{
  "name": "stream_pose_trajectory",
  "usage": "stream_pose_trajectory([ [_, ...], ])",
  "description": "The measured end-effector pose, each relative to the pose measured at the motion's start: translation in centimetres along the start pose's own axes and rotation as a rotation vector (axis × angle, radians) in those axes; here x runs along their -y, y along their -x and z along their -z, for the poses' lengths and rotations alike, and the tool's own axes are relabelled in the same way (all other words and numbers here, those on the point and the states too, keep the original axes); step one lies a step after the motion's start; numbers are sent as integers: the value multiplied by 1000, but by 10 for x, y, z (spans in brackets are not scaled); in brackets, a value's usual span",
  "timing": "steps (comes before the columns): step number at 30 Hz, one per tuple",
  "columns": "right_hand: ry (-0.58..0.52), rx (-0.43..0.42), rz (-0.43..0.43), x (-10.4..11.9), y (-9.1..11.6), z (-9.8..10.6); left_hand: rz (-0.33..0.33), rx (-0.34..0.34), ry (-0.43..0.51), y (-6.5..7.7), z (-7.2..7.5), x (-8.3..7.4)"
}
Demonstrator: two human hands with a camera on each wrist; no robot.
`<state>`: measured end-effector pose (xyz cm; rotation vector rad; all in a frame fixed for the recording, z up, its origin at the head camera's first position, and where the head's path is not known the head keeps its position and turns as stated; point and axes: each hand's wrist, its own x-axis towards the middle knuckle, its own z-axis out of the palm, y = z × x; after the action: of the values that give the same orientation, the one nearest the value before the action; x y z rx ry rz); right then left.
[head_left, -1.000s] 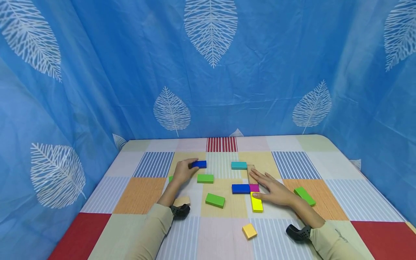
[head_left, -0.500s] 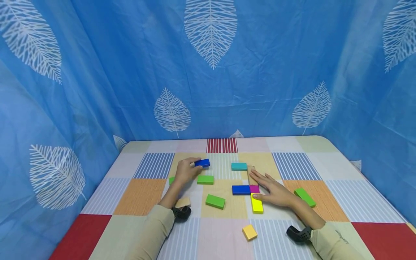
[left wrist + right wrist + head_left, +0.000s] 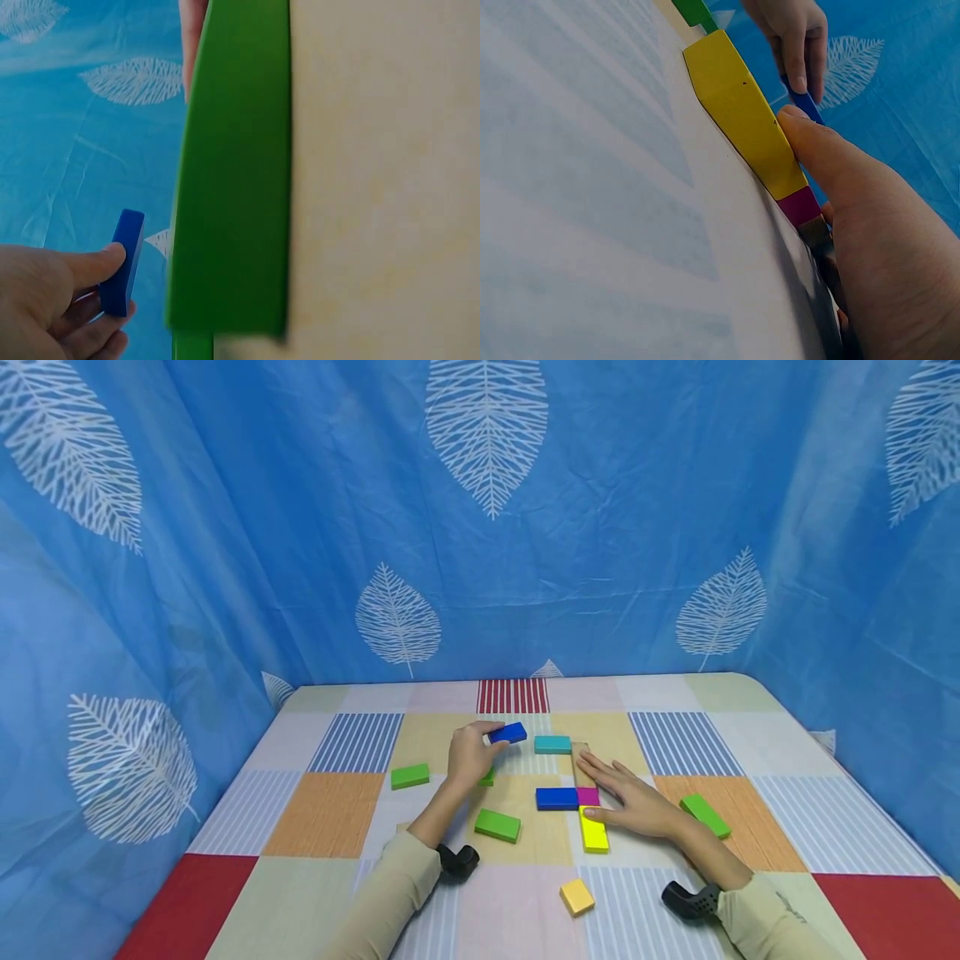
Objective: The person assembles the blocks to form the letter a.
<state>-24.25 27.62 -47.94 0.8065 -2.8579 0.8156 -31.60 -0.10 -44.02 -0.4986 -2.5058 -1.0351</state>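
My left hand (image 3: 469, 756) pinches a blue block (image 3: 510, 733) between thumb and fingers, tilted and raised over the cloth; the left wrist view shows the thumb on one face of this blue block (image 3: 124, 262). To its right a turquoise block (image 3: 552, 745) touches the top of a plain wooden block (image 3: 579, 767). Below that come a magenta block (image 3: 588, 797), a second blue block (image 3: 556, 799) on its left and a yellow block (image 3: 593, 833). My right hand (image 3: 633, 797) rests with extended fingers on the wooden block, its thumb at the yellow one.
Green blocks lie at left (image 3: 410, 777), in the middle (image 3: 497, 825) and beyond the right wrist (image 3: 705, 816). Another green block (image 3: 487, 777) is mostly behind my left hand. A short orange-yellow block (image 3: 577, 897) lies nearer. A blue curtain (image 3: 600, 527) surrounds the patchwork-covered table (image 3: 517, 902).
My left hand has lifted the blue block and carried it right, toward the turquoise block. The left green block has come fully into view. My right hand stays in place.
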Motion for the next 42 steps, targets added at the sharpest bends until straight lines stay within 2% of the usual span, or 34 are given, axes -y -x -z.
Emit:
stream_pose_trajectory([
  [4,-6,0,2,1,0,-1,16,-8,-15,-1,-4,-2],
  [11,-14,-5,19,3,1,-2,59,64,-14,3,-10,10],
  [17,6,-21,41,4,4,-1,36,112,8,5,-19,16],
  [23,11,-16,29,4,4,-1,13,116,44,4,-23,17],
  [31,14,-20,18,2,4,0,5,136,32,3,-26,16],
  [42,11,-19,20,2,2,1,36,150,6,0,-27,17],
])
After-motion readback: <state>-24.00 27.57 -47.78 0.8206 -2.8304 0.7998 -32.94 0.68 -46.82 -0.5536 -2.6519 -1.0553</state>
